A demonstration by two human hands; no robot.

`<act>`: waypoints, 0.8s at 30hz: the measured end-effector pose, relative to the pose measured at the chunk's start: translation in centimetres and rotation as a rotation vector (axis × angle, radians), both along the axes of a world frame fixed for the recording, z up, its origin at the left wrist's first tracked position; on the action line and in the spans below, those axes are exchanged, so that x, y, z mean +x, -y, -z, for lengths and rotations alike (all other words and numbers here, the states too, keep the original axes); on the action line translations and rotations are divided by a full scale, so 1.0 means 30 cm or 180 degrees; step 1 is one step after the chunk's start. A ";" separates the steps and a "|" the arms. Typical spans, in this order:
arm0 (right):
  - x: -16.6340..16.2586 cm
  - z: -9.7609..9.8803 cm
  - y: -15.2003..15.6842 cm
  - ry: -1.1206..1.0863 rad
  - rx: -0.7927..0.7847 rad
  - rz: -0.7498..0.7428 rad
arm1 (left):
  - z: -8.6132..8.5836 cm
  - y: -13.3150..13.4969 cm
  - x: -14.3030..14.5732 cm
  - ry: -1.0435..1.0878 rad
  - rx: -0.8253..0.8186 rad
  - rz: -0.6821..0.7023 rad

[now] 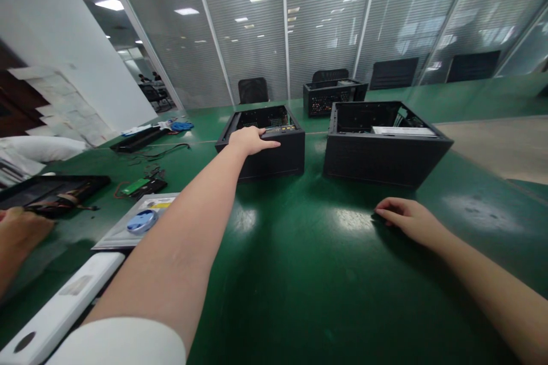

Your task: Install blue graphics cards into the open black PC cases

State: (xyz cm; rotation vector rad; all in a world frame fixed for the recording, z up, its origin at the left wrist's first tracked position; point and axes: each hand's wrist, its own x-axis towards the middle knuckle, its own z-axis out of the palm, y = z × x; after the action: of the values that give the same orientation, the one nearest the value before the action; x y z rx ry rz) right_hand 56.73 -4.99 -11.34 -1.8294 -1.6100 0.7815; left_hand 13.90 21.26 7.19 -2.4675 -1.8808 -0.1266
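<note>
Reaching forward, my left hand (249, 142) grips the near top edge of a black open-topped computer case (274, 157). Its thumb lies along the outer face, and the other fingers go over the rim, partly hidden. A board with gold-coloured parts (280, 128) shows inside that case, beside my hand. My right hand (402, 218) rests low over the green table (291, 274), fingers curled and pressed together. Something small and dark may be at its fingertips, too unclear to name. Just beyond it stands a second black computer case (381, 157) with a pale panel (402, 131) inside.
A third case (334, 97) stands farther back. On the left are a white bar-shaped device (64, 308), a clear package with a blue round piece (142, 221), a green circuit board (136, 186) and blue cables (182, 125). Another person's hand (23, 234) touches a black panel (51, 191).
</note>
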 end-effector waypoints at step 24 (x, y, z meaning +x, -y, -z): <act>0.035 0.044 -0.038 -0.0373 -0.0031 -0.0112 | 0.018 0.675 -0.157 -0.0638 0.0334 0.0061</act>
State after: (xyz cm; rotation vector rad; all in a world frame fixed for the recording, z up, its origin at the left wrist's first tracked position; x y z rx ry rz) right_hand 57.76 -3.83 -12.67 -1.7327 -1.5696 0.8967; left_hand 9.19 1.00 6.66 -2.3331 -1.7246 0.0205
